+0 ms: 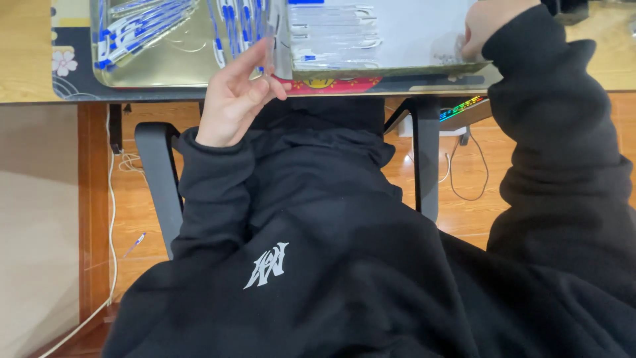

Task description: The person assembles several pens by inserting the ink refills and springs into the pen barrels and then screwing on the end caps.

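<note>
My left hand (232,99) is raised at the table's front edge. Its thumb and fingertips pinch a thin clear pen barrel (268,46) that stands nearly upright. Behind it lies a shiny metal tray (179,66) holding several blue-and-white pens (142,26). My right hand (487,26) reaches to the far right side of a second tray (424,67), fingers curled down onto its pale surface. Whether it holds anything is hidden. Several clear pen barrels (334,33) lie in rows in that tray.
Both trays sit on a dark patterned desk mat (73,79) on a wooden table. My black hooded top fills the lower view. A black chair arm (156,166), white cables, a stray pen on the floor (136,242) and a lit device (462,107) are below.
</note>
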